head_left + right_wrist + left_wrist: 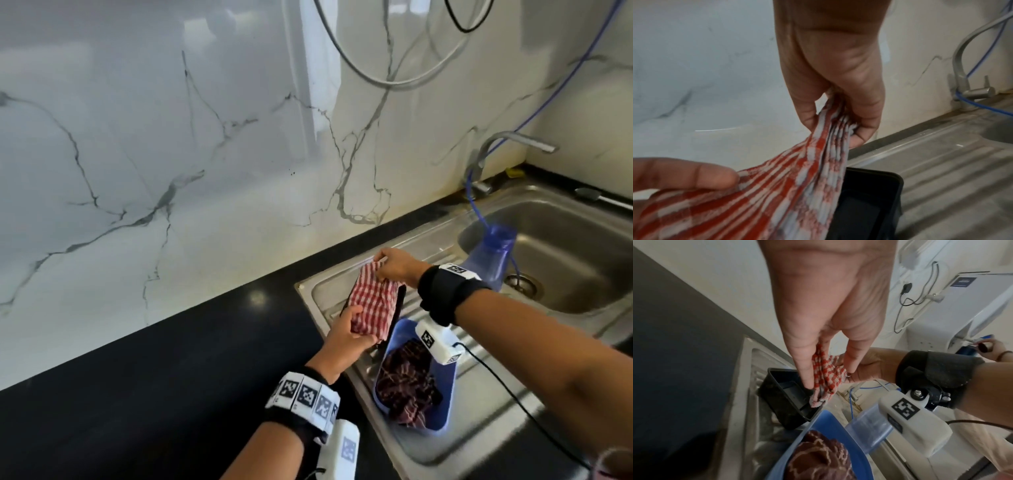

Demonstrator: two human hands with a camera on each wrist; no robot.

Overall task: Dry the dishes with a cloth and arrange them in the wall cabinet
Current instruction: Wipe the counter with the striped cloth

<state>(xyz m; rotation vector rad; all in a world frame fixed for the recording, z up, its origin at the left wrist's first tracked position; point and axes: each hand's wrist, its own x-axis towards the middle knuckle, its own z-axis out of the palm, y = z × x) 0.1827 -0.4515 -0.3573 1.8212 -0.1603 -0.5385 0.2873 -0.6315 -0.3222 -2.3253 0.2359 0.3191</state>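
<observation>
Early stage, by my judgement: cloth (371, 303) stretched between both hands over a black tray (785, 395) on the sink drainboard (486, 421). Left hand (346, 334) grips its near end, right hand (394, 267) pinches the far corner. Blue tub (445, 404) holds more dishes, undried. Cabinet not visible. Black table (154, 394), marble wall (171, 137).

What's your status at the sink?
Left hand and right hand both grip checked cloth. Black tray beneath, on drainboard. Blue basin alongside.

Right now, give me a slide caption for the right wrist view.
Right hand pinches the red checked cloth above the black tray.
</observation>
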